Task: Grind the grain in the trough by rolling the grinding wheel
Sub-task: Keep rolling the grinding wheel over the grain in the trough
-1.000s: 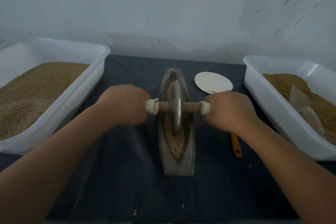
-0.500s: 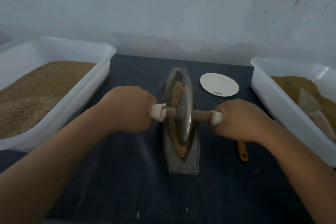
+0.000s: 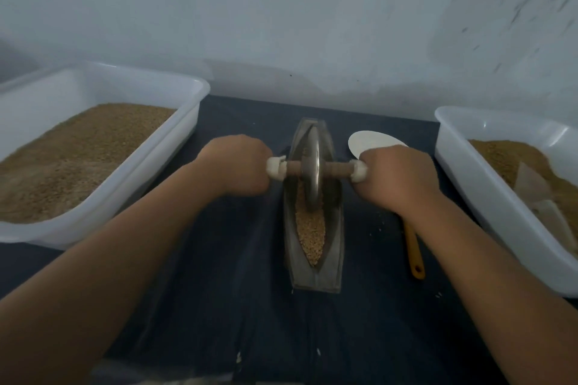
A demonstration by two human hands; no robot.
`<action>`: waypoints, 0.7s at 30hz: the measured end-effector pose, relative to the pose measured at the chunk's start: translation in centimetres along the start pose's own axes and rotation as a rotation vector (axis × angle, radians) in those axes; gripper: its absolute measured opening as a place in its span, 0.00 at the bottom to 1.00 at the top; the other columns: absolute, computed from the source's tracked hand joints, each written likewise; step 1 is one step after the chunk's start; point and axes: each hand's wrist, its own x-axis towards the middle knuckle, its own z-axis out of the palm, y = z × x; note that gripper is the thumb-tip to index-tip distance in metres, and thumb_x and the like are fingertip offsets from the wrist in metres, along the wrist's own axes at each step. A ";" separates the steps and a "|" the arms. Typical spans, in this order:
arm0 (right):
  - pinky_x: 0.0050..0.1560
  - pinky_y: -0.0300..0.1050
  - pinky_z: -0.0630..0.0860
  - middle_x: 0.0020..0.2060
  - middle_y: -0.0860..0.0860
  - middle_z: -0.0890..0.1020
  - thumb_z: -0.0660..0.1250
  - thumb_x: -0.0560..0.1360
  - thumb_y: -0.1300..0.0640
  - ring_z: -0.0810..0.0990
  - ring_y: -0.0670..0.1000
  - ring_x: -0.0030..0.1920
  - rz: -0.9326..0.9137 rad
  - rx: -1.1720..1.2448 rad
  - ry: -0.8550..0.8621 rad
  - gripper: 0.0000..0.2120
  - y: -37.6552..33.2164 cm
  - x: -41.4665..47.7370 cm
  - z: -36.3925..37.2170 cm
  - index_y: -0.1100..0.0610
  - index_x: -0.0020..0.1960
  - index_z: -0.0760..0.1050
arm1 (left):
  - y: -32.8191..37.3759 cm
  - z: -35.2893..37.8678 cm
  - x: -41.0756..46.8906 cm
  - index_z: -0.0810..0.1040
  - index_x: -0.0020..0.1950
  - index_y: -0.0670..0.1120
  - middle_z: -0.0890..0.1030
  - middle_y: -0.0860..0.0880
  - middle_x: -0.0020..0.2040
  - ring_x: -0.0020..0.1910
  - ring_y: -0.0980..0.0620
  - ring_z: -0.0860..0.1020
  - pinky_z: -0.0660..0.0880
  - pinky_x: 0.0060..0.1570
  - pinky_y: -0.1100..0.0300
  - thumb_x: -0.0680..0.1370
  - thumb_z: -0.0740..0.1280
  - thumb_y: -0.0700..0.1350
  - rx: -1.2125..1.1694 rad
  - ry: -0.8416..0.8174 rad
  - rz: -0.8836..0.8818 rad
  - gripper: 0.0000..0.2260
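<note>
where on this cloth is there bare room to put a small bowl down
Bare dark cloth lies near the viewer, in front of the trough between the left forearm and right forearm, and between the left tub and the trough, under the left forearm. Crowded: right of the trough, with the white plate, the orange handle and the right tub.

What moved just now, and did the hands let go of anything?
The grinding wheel first came nearer, then rolled away from the person, toward the far end of the trough. The left hand and right hand kept gripping its axle. The trough and plate stayed put.
</note>
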 end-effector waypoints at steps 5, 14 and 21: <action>0.27 0.41 0.66 0.33 0.32 0.79 0.60 0.62 0.37 0.76 0.43 0.27 -0.040 0.161 -0.453 0.11 0.7 -3.4 -3.4 0.33 0.43 0.75 | -0.1 0.2 -4.1 0.76 0.39 0.56 0.79 0.56 0.34 0.33 0.58 0.76 0.68 0.31 0.60 0.68 0.66 0.56 0.025 -0.030 0.081 0.05; 0.28 0.40 0.70 0.25 0.47 0.71 0.66 0.73 0.45 0.69 0.49 0.26 0.065 -0.063 0.103 0.15 0.1 1.2 1.9 0.52 0.33 0.70 | 0.6 -1.1 2.3 0.77 0.38 0.53 0.79 0.54 0.37 0.35 0.51 0.77 0.70 0.35 0.56 0.70 0.67 0.55 0.090 0.114 -0.059 0.06; 0.30 0.44 0.71 0.29 0.46 0.80 0.63 0.65 0.36 0.78 0.44 0.30 0.084 0.148 -0.418 0.14 1.2 -1.6 -0.3 0.47 0.36 0.77 | 0.4 -1.3 -1.0 0.75 0.38 0.56 0.79 0.55 0.34 0.33 0.56 0.77 0.70 0.32 0.58 0.69 0.67 0.54 0.107 0.006 0.092 0.04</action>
